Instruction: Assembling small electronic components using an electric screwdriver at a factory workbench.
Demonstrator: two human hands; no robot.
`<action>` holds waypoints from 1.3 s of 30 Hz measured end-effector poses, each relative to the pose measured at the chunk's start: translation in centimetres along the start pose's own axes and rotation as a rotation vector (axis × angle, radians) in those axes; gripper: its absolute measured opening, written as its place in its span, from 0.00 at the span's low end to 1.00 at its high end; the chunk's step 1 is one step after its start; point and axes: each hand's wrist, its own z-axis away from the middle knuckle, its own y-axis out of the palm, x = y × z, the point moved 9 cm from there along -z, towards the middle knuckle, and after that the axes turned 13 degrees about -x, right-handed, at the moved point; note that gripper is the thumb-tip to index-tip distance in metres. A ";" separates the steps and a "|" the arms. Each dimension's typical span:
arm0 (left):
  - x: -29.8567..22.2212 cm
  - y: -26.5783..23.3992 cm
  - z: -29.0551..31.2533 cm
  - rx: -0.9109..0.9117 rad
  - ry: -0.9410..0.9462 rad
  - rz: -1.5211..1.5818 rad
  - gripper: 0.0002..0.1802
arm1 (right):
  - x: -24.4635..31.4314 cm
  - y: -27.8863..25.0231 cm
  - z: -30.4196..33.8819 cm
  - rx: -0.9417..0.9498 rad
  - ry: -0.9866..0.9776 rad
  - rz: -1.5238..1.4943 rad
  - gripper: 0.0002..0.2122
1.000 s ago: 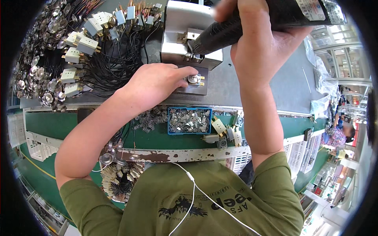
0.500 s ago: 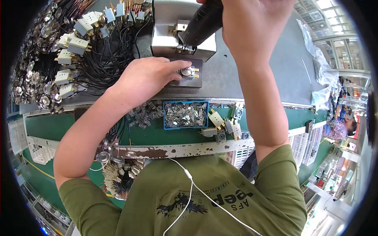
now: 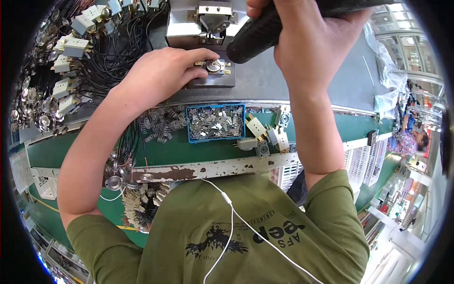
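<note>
My left hand [image 3: 163, 71] reaches over a flat metal block [image 3: 215, 81]. Its thumb and index finger close on a small part with a round silver cap and brass terminals [image 3: 215, 66], which sits on that block. In my right hand [image 3: 307, 45] is a thick black cylindrical tool [image 3: 253, 41], its rounded end just right of the part and apart from it. Behind the block stands a metal fixture [image 3: 213, 23] with a clamp-like mechanism. What the tool is exactly I cannot tell.
Many white connectors on black cables [image 3: 78, 47] and silver discs [image 3: 30, 94] crowd the left side. In front lie coiled springs [image 3: 163, 124], a blue tray [image 3: 189, 135] of small metal pieces and several loose connectors [image 3: 256, 127]. Plastic wrap [image 3: 388, 78] hangs at the right edge.
The black tool has come away from the fixture, tilting over to the right. My left fingers stay at the part on the block. The whole view has shifted slightly.
</note>
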 end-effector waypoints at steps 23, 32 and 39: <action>-0.3 0.5 0.1 -0.031 0.062 -0.058 0.19 | -1.0 1.2 0.9 0.178 -0.119 -0.452 0.24; -0.4 0.5 0.3 -0.101 0.183 -0.135 0.18 | -2.8 -0.9 2.2 -0.039 -0.044 -0.306 0.19; -4.1 -1.6 1.0 -0.352 0.343 -0.295 0.13 | -3.6 -5.6 0.4 -0.079 0.073 -0.470 0.17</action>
